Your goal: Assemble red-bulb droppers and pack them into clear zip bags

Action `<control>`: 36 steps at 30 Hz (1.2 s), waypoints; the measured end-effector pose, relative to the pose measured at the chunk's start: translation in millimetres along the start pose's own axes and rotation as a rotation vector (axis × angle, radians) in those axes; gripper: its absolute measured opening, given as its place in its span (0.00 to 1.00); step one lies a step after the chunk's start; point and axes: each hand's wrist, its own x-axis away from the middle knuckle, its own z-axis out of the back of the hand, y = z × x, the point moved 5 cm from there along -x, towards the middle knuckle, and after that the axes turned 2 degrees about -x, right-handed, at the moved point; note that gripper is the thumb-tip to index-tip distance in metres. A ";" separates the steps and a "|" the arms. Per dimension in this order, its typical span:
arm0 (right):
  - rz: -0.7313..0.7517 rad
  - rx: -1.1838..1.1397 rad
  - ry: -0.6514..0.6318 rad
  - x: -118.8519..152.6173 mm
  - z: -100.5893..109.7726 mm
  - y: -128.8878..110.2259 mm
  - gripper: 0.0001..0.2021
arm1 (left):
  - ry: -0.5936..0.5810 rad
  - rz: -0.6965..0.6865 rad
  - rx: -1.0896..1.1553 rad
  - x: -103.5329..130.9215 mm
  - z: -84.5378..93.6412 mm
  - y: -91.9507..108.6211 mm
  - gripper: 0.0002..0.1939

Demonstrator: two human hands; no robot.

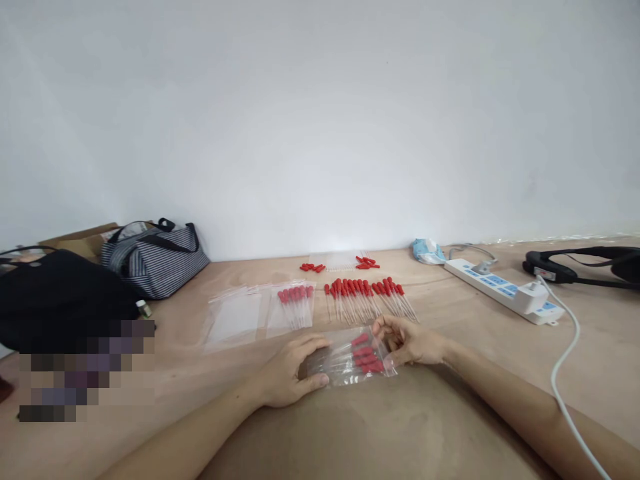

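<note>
Near the front of the table lies a clear zip bag (336, 375) with several droppers (364, 351) inside, their red bulbs toward its right end. Thumb and fingers of my left hand (287, 375) close round the bag's left end. At the right edge, by the zip opening, my right hand (413, 340) pinches the plastic with bent fingers. Just beyond, a row of loose red-bulbed droppers (353, 293) is spread out, tips toward me. Left of that row, more droppers (296, 295) rest on a stack of flat clear bags (235, 317).
Loose red bulbs (313, 268) and a clear sheet with glass tubes (340, 261) lie near the wall. To the right are a power strip (500, 287), white cable (560, 380), blue crumpled wrapper (427, 251) and black headset (560, 263). Striped bag (160, 260), black bag (60, 293) and small bottle (143, 308) stand left.
</note>
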 end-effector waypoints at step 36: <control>0.037 0.549 0.996 -30.4 135.6 -26.8 0.15 | -0.018 -0.059 0.060 -0.7 0.7 3.6 0.21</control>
